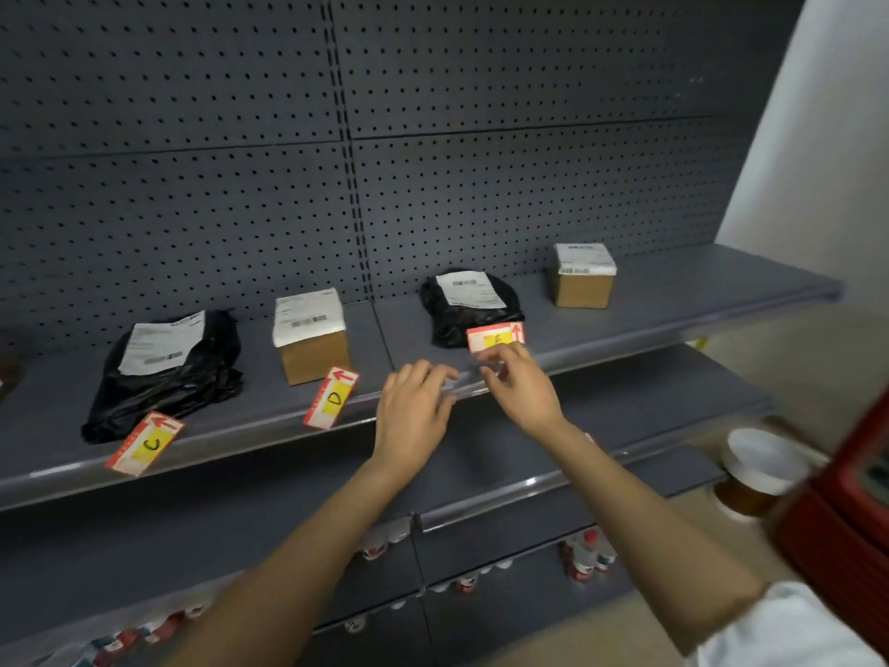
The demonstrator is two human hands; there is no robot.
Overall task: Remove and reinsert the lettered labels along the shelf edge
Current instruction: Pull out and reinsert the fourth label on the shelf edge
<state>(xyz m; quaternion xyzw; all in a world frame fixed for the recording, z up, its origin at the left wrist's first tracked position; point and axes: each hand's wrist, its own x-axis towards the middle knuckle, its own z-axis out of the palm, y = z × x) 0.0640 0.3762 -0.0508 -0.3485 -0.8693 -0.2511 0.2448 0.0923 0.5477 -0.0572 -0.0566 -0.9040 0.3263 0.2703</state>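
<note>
Three red-and-white labels with yellow lettered squares sit along the grey shelf edge (pixel 269 426). Label C (pixel 144 444) lies tilted at the left, and label D (pixel 332 398) lies tilted near the middle. Label E (pixel 495 337) stands upright at the edge strip, pinched from below by my right hand (pixel 522 387). My left hand (pixel 413 411) rests just left of it, fingertips touching the clear plastic strip (pixel 469 380) on the shelf edge. The letter on E is blurred.
On the shelf stand two black bags with white slips (pixel 168 373) (pixel 469 305) and two cardboard boxes (pixel 312 337) (pixel 583 276). Pegboard backs the shelf. Lower shelves hold bottles (pixel 587 556). A white-lidded jar (pixel 760 474) and a red object (pixel 846 512) are at the right.
</note>
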